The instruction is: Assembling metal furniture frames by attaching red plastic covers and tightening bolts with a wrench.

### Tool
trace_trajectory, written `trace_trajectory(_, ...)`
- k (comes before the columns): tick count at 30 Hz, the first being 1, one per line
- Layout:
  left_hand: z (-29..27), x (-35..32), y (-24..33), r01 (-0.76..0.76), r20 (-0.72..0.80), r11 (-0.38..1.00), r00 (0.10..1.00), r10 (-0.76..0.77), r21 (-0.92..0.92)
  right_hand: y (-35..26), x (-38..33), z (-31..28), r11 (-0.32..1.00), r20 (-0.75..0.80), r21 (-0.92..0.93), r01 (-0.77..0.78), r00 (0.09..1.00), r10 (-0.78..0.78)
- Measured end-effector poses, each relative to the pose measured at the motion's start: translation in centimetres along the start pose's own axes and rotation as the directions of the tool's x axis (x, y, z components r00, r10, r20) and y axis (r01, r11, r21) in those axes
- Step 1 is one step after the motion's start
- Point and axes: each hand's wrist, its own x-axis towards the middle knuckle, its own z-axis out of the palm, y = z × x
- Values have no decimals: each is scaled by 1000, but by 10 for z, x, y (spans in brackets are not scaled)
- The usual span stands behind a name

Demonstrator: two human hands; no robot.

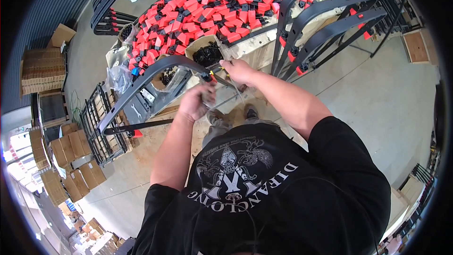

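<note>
A black curved metal frame (158,68) lies across the near edge of the workbench, arching up on my left. At its right end sits a small red and black plastic piece (211,77). Right beside that end is my left hand (196,101), its fingers curled but smeared by motion. My right hand (239,72) is closed on a slim item with a bit of yellow, just right of the frame's end; its kind does not show. An open box of small black parts (205,55) stands just beyond both hands.
Red and black plastic pieces (203,12) are heaped over the bench. More black curved frames (325,23) lean at its right end, others at the far left (111,7). A wrench (136,110) lies left of me, near a black rack (101,123) and cardboard boxes (71,146).
</note>
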Motion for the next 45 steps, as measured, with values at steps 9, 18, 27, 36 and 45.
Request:
trace_trajectory(9,-18,15,15,234,260,958,947,-187,-164,31,26,15,927,-29,362,-99,993,117)
trace_trajectory(18,-16,21,-12,151,-209,681,978,3,717,-22,-3,35,982,-123,58,-181,975,187)
trace_trajectory(27,-2,5,-17,91,-146,508,987,70,856,-1,-3,46,995,-247,49,-89,964,98)
trace_trajectory(36,-54,36,-50,47,-11,-63,875,483,997,-19,-10,42,996,-195,60,-72,977,82)
trace_trajectory(45,-36,20,-43,-46,-105,482,954,281,875,-24,-14,45,999,-201,30,-27,979,32)
